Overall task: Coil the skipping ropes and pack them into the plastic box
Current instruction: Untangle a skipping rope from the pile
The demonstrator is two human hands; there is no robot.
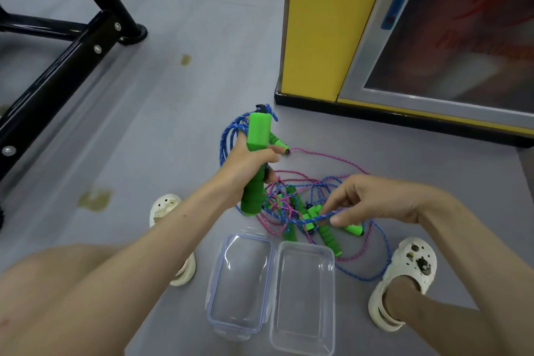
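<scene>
The left hand [248, 162] has its fingers wrapped round a green foam handle [258, 133], with blue rope [228, 136] looped over it. The right hand [375, 199] pinches a blue strand above the tangle of pink rope [326, 159] and more green handles on the floor [173, 124]. The clear plastic box [276, 298] sits open beside its lid [214, 283], just near the tangle, between two white clogs [410, 269].

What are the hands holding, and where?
The left hand grips a green handle around its middle; the right hand pinches the blue rope along its length.
</scene>
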